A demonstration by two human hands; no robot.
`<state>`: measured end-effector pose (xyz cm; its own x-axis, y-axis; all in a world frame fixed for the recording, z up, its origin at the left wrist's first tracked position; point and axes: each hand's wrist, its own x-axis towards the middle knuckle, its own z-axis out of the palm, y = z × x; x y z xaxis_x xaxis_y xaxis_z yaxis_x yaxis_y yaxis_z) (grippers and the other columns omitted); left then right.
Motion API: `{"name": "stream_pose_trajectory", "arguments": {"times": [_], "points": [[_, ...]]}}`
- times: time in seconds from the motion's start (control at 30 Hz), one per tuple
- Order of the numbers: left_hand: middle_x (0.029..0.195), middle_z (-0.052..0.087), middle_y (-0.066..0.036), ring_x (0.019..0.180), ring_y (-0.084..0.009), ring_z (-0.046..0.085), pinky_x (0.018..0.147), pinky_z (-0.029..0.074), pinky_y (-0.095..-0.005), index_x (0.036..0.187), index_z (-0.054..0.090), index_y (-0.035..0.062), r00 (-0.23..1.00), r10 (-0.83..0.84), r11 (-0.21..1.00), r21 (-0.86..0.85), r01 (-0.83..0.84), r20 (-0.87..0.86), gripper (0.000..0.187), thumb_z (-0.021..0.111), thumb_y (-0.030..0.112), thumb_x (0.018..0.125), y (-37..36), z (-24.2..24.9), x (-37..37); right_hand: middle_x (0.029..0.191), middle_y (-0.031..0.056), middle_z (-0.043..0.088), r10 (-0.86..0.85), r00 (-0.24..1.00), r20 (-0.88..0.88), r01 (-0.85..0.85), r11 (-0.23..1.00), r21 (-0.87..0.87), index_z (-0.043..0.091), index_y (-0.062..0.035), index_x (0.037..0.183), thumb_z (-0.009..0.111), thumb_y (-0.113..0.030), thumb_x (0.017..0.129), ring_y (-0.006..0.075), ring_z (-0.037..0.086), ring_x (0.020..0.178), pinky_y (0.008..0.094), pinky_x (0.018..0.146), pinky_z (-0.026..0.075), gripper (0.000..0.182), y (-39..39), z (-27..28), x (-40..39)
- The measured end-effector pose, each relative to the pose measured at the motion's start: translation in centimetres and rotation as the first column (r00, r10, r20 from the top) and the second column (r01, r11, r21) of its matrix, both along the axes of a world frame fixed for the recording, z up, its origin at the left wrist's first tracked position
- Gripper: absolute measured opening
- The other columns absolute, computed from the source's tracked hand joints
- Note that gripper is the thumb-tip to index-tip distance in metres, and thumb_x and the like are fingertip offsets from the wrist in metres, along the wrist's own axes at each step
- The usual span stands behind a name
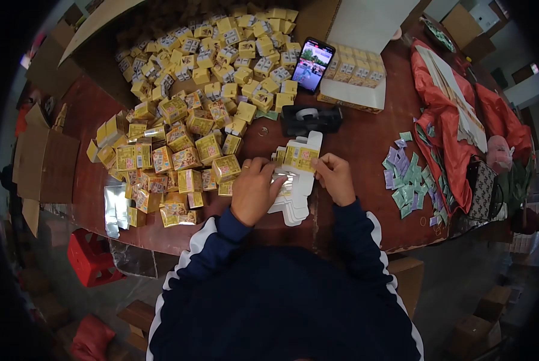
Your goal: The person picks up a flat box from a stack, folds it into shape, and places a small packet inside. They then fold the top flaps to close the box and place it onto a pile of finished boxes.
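A yellow printed carton point(300, 157), still flat or only partly folded, lies over a stack of white flat cartons point(294, 209) in front of my body. My right hand point(336, 179) pinches its right edge between thumb and fingers. On the left, my left hand point(254, 191) rests at the stack's edge, fingers bent and thumb apart from them; whether it holds anything cannot be made out. Just beyond the cartons stands a black tape dispenser point(311, 120). Finished-looking yellow boxes point(208, 148) are heaped close to my left hand.
Many small yellow boxes point(221, 55) spill from a large cardboard box at the back. A lit phone point(313, 65) leans against a carton of boxes point(356, 67). Small green and purple packets point(409, 179) and red plastic point(441, 129) lie right. A red stool point(92, 259) stands below left.
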<state>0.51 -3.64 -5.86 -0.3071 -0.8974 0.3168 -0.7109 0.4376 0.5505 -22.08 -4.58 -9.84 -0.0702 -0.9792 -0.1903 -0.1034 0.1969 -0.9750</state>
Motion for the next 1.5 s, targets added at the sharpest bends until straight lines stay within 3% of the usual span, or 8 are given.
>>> {"name": "stream_pose_trajectory", "arguments": {"times": [0.13, 0.3, 0.33, 0.37, 0.6, 0.97, 1.13, 1.5], "points": [[0.095, 0.064, -0.011, 0.09, -0.0288, 0.06, 0.076, 0.051, -0.0382, 0.105, 0.069, 0.0004, 0.985, 0.018, 1.0, -0.011, -0.02, -0.17, 0.026, 0.072, 0.02, 0.088, -0.2, 2.5, -0.4, 0.067, 0.0007, 0.059, 0.01, 0.966, 0.258, 0.002, 0.999, -0.047, 0.062, -0.0021, 0.084, 0.066, -0.013, 0.096, 0.0035, 0.047, 0.053, 0.0192, 0.049, 0.037, 0.017, 1.6, 4.2, 0.2], [0.081, 0.068, -0.006, 0.07, -0.0082, 0.058, 0.061, 0.047, -0.028, 0.109, 0.068, -0.0024, 0.66, 0.161, 0.782, 0.503, 0.368, -0.733, 0.03, 0.061, 0.025, 0.101, 0.1, 3.4, -1.3, 0.079, 0.004, 0.063, 0.164, 0.936, 0.311, -0.147, 0.986, -0.078, 0.062, -0.0024, 0.093, 0.069, -0.011, 0.093, 0.0085, 0.056, 0.057, 0.0243, 0.053, 0.047, 0.011, 3.5, 6.8, 1.5], [0.079, 0.068, -0.005, 0.069, -0.0069, 0.057, 0.06, 0.047, -0.0277, 0.109, 0.067, -0.0026, 0.539, 0.22, 0.778, 0.48, 0.405, -0.813, 0.029, 0.059, 0.025, 0.102, 0.3, 3.3, -1.5, 0.088, 0.0069, 0.064, -0.009, 0.987, -0.159, -0.042, 0.95, -0.311, 0.062, -0.0022, 0.099, 0.072, -0.01, 0.089, 0.0126, 0.06, 0.063, 0.0261, 0.056, 0.05, 0.015, 3.7, 7.8, 2.7], [0.079, 0.068, -0.005, 0.069, -0.0069, 0.057, 0.06, 0.047, -0.0277, 0.109, 0.067, -0.0026, 0.538, 0.217, 0.782, 0.475, 0.403, -0.815, 0.029, 0.059, 0.025, 0.102, 0.7, 3.6, -1.4, 0.097, 0.0097, 0.065, -0.289, 0.797, -0.531, -0.058, 0.838, -0.542, 0.062, -0.002, 0.104, 0.075, -0.008, 0.085, 0.0167, 0.064, 0.069, 0.0279, 0.059, 0.053, 0.024, 3.8, 8.7, 3.3], [0.087, 0.069, -0.017, 0.071, -0.0289, 0.067, 0.063, 0.053, -0.0344, 0.107, 0.067, -0.0015, 0.861, -0.096, 0.966, 0.163, 0.202, -0.5, 0.022, 0.055, 0.016, 0.102, 1.9, 5.9, -0.7, 0.109, 0.0129, 0.064, -0.146, 0.819, -0.555, -0.285, 0.736, -0.615, 0.059, 0.002, 0.113, 0.079, -0.001, 0.078, 0.0163, 0.067, 0.079, 0.0272, 0.062, 0.057, 0.04, 4.4, 10.8, 4.2], [0.094, 0.071, -0.019, 0.081, -0.0342, 0.071, 0.068, 0.057, -0.0374, 0.106, 0.068, -0.004, 0.887, -0.148, 0.986, -0.129, 0.101, -0.438, 0.018, 0.064, 0.009, 0.095, 2.3, 5.7, -0.5, 0.108, 0.0121, 0.066, 0.263, 0.905, 0.334, -0.209, 0.96, -0.189, 0.056, 0.0026, 0.109, 0.068, 0.004, 0.088, 0.014, 0.07, 0.086, 0.0235, 0.069, 0.056, 0.025, 4.5, 12.8, 2.1], [0.094, 0.071, -0.019, 0.08, -0.0335, 0.072, 0.067, 0.057, -0.0364, 0.107, 0.067, -0.0035, 0.897, -0.169, 0.98, -0.162, 0.111, -0.408, 0.018, 0.065, 0.009, 0.094, 2.5, 6.0, -1.0, 0.112, 0.0104, 0.066, 0.461, 0.874, 0.152, -0.423, 0.877, -0.228, 0.059, 0.005, 0.115, 0.069, 0.001, 0.089, 0.0144, 0.068, 0.092, 0.0258, 0.076, 0.056, 0.028, 4.5, 12.0, 1.9], [0.118, 0.065, -0.024, 0.104, -0.0371, 0.067, 0.087, 0.053, -0.0393, 0.137, 0.051, -0.0007, 0.803, -0.329, 0.737, 0.397, 0.547, -0.496, 0.056, 0.072, 0.024, 0.091, 1.7, 8.4, 1.7, 0.109, 0.0083, 0.062, 0.738, 0.665, -0.117, -0.747, 0.658, -0.099, 0.067, -0.0004, 0.106, 0.077, -0.01, 0.084, 0.0177, 0.067, 0.088, 0.0286, 0.074, 0.057, 0.026, 3.8, 14.0, 0.1]]}}
